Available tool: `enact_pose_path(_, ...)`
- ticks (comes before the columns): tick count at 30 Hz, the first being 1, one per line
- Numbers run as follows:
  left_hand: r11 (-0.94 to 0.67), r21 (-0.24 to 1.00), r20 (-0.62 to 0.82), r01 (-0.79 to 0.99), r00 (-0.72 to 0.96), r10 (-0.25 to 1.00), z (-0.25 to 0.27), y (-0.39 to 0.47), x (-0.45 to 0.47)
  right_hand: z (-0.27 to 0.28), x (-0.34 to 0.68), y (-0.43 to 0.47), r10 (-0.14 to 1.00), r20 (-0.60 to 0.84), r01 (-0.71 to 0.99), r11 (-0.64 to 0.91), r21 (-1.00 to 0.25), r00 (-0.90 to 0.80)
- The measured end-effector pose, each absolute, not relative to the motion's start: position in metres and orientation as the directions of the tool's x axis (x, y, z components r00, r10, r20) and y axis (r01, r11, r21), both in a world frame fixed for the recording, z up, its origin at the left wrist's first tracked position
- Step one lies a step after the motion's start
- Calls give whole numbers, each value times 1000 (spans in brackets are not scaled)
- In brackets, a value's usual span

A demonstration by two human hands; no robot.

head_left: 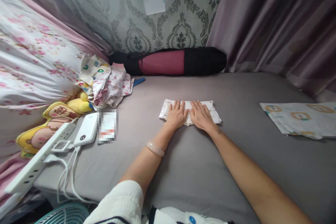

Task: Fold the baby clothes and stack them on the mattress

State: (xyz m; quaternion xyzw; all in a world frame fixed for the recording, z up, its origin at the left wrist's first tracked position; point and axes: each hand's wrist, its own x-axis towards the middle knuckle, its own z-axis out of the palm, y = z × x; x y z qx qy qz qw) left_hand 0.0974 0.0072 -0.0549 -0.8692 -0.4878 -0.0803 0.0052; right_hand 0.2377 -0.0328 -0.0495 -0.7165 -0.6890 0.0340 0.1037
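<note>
A white folded cloth (215,113) with small prints lies flat on the grey sheet, in the middle of the view. My left hand (177,114) presses palm down on its left part, fingers stretched out. Beside it, my right hand (200,114) lies flat on the right part, its fingers also extended. The thumbs nearly meet at the cloth's middle. Both palms cover much of the fabric, so part of its print is hidden.
Another folded cloth (301,119) with orange patterns lies at the right. To the left are a heap of printed clothes (112,85), a yellow plush toy (59,119), a white power bank (86,129) and a power strip (39,157). A black-and-red long bag (161,62) rests against the wall.
</note>
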Motion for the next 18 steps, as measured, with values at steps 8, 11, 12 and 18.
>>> enact_pose_path(8,-474,101,165,875,455,875,-55,16,80,-54,250,-33,989,97,981,-94,-167,111)
enact_pose_path(11,-444,104,175,890,423,889,-55,19,73,-55,252,-34,985,122,984,-108,-140,125)
enact_pose_path(12,-435,105,169,894,415,894,-54,20,70,-55,253,-35,984,127,985,-112,-129,128)
enact_pose_path(18,-402,106,140,910,386,912,-53,26,56,-54,261,-38,974,137,983,-168,-81,178)
